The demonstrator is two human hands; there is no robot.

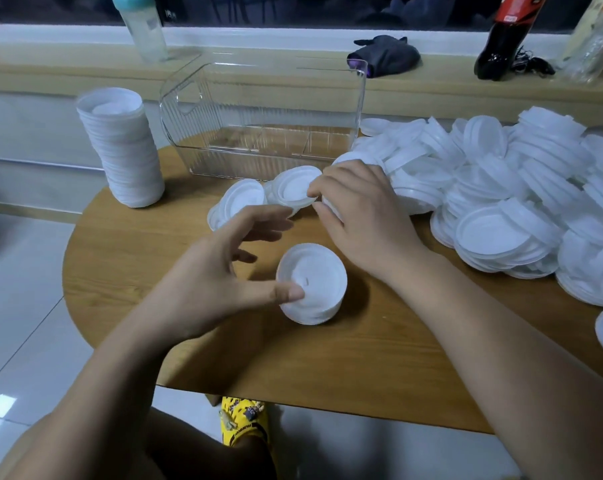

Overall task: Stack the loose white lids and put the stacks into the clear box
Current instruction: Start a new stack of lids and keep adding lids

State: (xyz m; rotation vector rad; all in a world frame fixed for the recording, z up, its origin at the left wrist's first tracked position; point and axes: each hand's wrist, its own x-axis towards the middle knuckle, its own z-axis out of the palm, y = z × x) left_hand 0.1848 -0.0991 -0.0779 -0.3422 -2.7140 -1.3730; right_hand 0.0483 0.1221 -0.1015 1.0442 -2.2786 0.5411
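Right of our right hand (pixel 359 216) sprawls the loose lid pile (pixel 501 188). Beyond both hands stands the clear box (pixel 269 133). Our left hand (pixel 210 282), fingers spread, thumbs the short stack (pixel 314 285); our right pinches a lid (pixel 293 188).

A single wide-angle view from the person's head faces forward and down, close over the table (pixel 189 341). The right hand (pixel 359 216) pinches a lid (pixel 293 188) near frame centre; the box (pixel 258 109) stands just beyond that grip.
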